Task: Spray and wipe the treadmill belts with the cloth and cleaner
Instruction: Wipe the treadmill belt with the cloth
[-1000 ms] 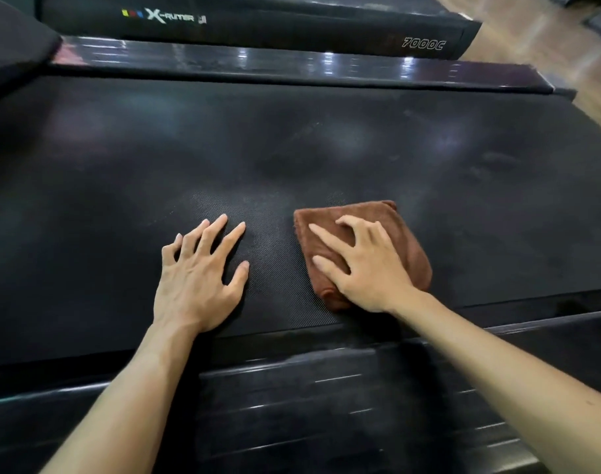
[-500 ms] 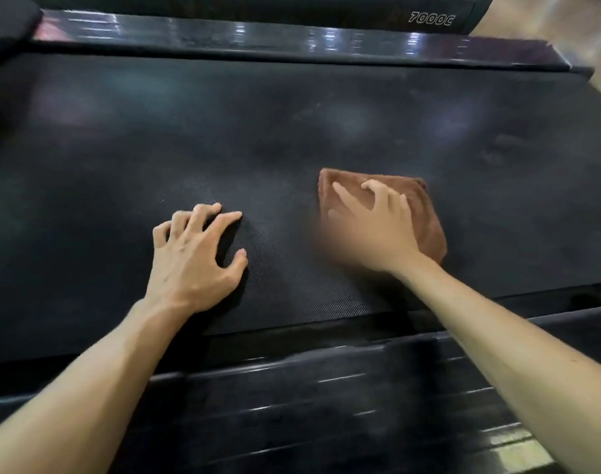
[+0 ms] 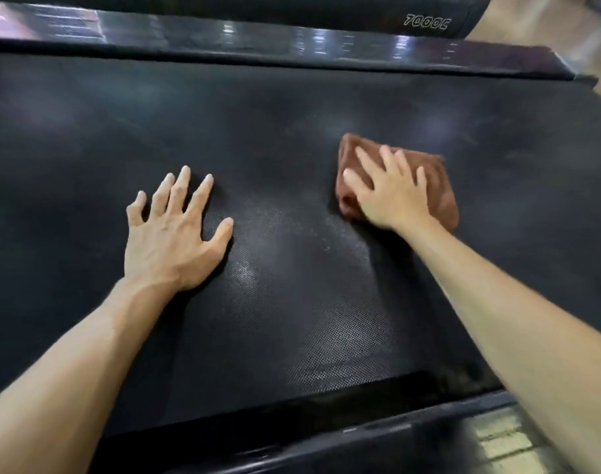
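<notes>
Leaning over the treadmill belt (image 3: 292,131), the person has both bare hands down on its black, finely dimpled surface. Their right hand (image 3: 391,196) lies flat on top of a folded brown cloth (image 3: 439,189), fingers (image 3: 367,162) straight and a little fanned, pressing the cloth against the belt rather than curling round it; the cloth shows past the fingertips and out to the little-finger side of the hand, with one corner poking out just behind the wrist. The hand and cloth look slightly blurred. Well apart from it, off to the thumb side, the left hand (image 3: 176,241) rests palm-down straight on the belt with nothing under it, fingers spread wide and the thumb angled out toward the other hand. Between the two hands, and running back toward the person from the cloth, the belt carries a pale, faintly speckled sheen where the texture catches the light. Beyond both sets of fingertips runs a glossy dark side rail (image 3: 258,39), and past that sits the edge of a neighbouring machine marked "7000C" (image 3: 427,22). Nearer the person, behind the wrists, the belt ends at another dark rail (image 3: 377,436). A strip of wooden floor (image 3: 545,25) shows far out beyond the right hand.
</notes>
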